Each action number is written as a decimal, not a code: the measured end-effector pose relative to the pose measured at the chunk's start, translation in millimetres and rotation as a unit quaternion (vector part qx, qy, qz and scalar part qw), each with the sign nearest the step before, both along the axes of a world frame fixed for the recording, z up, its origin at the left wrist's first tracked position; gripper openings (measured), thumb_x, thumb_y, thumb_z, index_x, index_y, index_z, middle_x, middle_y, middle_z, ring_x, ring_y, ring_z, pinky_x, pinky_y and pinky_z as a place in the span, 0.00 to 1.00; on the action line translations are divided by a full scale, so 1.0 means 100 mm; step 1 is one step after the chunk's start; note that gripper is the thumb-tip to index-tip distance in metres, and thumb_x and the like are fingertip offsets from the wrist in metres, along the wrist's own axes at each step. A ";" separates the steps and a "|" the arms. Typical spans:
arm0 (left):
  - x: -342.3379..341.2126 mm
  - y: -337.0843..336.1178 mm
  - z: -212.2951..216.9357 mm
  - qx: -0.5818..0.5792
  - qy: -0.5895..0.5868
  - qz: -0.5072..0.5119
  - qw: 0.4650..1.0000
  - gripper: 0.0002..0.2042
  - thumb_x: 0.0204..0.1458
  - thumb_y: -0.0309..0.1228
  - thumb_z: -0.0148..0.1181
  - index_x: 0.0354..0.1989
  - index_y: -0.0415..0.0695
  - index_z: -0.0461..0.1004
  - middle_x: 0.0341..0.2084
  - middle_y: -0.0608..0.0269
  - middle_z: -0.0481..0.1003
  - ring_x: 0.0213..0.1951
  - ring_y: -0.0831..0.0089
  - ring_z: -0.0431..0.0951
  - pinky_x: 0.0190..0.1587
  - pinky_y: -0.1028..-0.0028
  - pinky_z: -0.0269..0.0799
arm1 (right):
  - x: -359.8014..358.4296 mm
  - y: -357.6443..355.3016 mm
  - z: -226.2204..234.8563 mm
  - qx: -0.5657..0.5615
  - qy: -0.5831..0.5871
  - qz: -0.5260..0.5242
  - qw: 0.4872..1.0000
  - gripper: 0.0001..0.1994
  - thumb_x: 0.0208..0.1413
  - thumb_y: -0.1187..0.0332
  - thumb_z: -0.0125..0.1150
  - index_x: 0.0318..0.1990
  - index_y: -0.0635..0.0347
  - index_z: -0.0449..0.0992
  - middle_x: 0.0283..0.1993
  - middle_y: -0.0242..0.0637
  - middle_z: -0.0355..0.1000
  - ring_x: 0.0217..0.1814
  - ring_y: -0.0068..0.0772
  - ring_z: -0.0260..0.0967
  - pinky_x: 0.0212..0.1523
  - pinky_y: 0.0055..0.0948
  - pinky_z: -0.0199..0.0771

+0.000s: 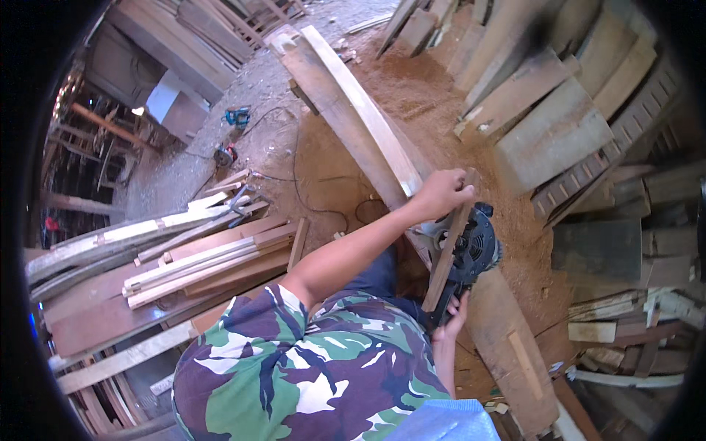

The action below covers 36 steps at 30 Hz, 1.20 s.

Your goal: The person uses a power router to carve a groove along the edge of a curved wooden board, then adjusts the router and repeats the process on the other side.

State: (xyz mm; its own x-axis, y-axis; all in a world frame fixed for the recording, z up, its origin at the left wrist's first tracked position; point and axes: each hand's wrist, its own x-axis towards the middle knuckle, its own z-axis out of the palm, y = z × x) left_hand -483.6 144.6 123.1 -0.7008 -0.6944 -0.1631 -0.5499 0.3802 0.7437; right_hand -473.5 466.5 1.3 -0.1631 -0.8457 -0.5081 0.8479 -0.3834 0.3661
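Note:
My left hand reaches across to the far end of a narrow brown wooden strip, its fingers closed on it. This strip runs back toward my body, along a black power tool with a round vented housing; it looks like a circular saw, though its blade is not clear. Below the tool, my right hand wraps around its near end, partly hidden. Under both hands stretches a long wide plank, and a pale squared length of wood lies along its far part.
Stacked lumber lies to my left. Leaning boards stand on the right. A teal power tool and a red-and-black one rest on the floor, with a cable nearby. Sawdust covers the ground.

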 end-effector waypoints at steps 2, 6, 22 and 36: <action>0.29 -0.23 0.06 0.089 0.101 0.026 0.991 0.21 0.63 0.42 0.61 0.49 0.32 0.77 0.38 0.44 0.82 0.45 0.53 0.84 0.55 0.61 0.76 | -0.19 -0.17 0.39 -0.034 -0.021 -0.022 0.999 0.15 0.73 0.61 0.57 0.61 0.54 0.70 0.24 0.20 0.59 0.21 0.16 0.59 0.31 0.28 0.73; 0.75 -0.99 -0.37 0.222 0.282 0.078 0.930 0.31 0.65 0.48 0.61 0.64 0.32 0.70 0.54 0.46 0.78 0.59 0.56 0.77 0.67 0.64 0.67 | -0.68 -0.80 0.92 -0.029 0.272 0.068 0.960 0.16 0.67 0.72 0.57 0.61 0.51 0.69 0.21 0.22 0.57 0.16 0.18 0.54 0.29 0.30 0.67; 0.73 -2.55 -2.27 -0.159 -0.027 0.459 0.873 0.48 0.53 0.38 0.68 0.80 0.38 0.49 0.80 0.35 0.36 0.80 0.38 0.38 0.80 0.51 0.40 | -1.04 -3.86 1.09 0.222 0.670 0.202 0.679 0.20 0.54 0.77 0.67 0.54 0.62 0.70 0.25 0.34 0.67 0.14 0.23 0.59 0.19 0.26 0.67; 1.76 -3.74 -2.30 -0.339 -0.073 0.248 0.905 0.19 0.63 0.47 0.58 0.54 0.49 0.75 0.74 0.50 0.60 0.77 0.44 0.52 0.79 0.45 0.45 | -1.12 -5.35 0.12 0.133 0.833 0.268 0.465 0.15 0.54 0.81 0.67 0.49 0.64 0.79 0.37 0.33 0.77 0.32 0.22 0.72 0.36 0.26 0.74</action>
State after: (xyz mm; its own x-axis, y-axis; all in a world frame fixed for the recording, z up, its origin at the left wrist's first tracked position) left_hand -307.3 -229.2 -106.7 -0.2820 -0.8921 0.3530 -0.8510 0.4025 0.3374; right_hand -585.2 -68.3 13.0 -0.3204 -0.9350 -0.1519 -0.1307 0.2024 -0.9706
